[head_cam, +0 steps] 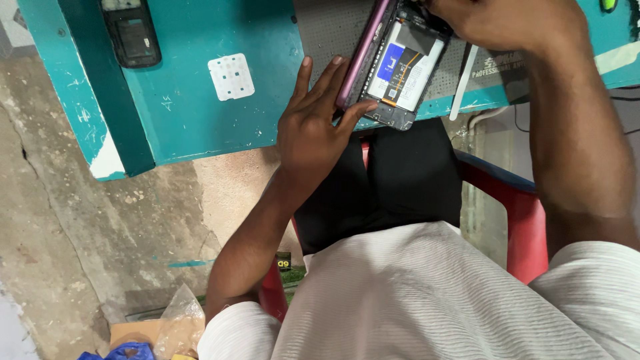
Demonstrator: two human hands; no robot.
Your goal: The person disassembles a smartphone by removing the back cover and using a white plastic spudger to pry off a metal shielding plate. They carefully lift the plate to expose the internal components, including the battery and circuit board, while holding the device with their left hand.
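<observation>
At the near edge of the teal tabletop (200,120), an opened phone (400,67) with its back cover off is lying tilted, its lower end overhanging the edge. Its battery and inner boards are showing, and its purple frame is running along the left side.

Left hand (313,127): it is resting spread against the phone's left side, fingers extended upward along the purple frame, thumb pressing at the lower end. It is bracing the phone rather than closing around it.

Right hand (507,23): it is bearing down on the phone's upper end, near the far edge of view. Its fingers are curled and partly cut off, so I cannot tell whether they are pinching anything.

Grey perforated work mat (327,30): it is lying under the phone. A white strip-shaped tool (462,83) is lying just right of the phone, partly under the right forearm.

Second dark phone body (130,33): it is lying well apart, toward the tabletop's far left. A small white square sheet (231,77) is sitting between it and the left hand.

Below the tabletop, a red chair (527,227) is carrying the seated person, and a clear plastic bag (179,323) is lying on the concrete floor (60,220).
</observation>
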